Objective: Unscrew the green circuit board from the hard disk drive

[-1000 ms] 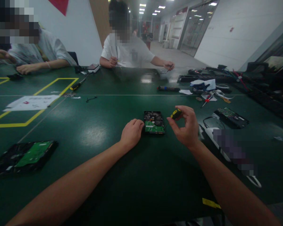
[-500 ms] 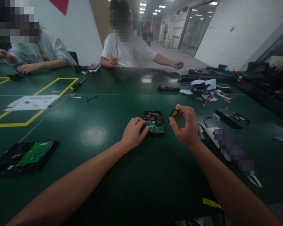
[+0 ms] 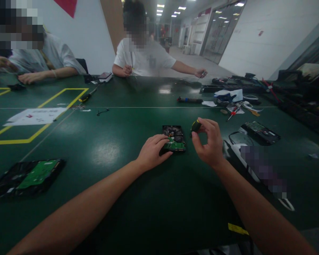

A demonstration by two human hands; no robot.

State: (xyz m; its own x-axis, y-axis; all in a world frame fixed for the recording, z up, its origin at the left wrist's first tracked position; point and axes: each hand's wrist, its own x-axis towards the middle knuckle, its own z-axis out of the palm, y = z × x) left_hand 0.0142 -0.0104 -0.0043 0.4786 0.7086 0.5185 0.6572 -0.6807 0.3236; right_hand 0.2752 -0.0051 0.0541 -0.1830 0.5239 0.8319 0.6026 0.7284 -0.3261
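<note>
A hard drive (image 3: 172, 130) lies on the green table in front of me, its green circuit board (image 3: 178, 145) facing up at the near end. My left hand (image 3: 153, 150) grips the drive's left side, fingers on the board's edge and thumb along the near edge. In my right hand (image 3: 209, 140) is a screwdriver with a black and yellow handle (image 3: 195, 126), pinched between thumb and fingertips. Its thin shaft slants down to the drive's right edge; whether the tip touches a screw is too small to tell.
Another hard drive (image 3: 33, 177) lies at the left, and one more (image 3: 260, 132) at the right, near a lanyard and badge (image 3: 244, 159). Farther back are a screwdriver (image 3: 87, 96), paper (image 3: 35, 116) and a black cylindrical tool (image 3: 189, 100). Two people sit across the table.
My left thumb has moved from the board down to the drive's near edge, and the fingers have shifted slightly right. The screwdriver handle has turned a little in my right hand.
</note>
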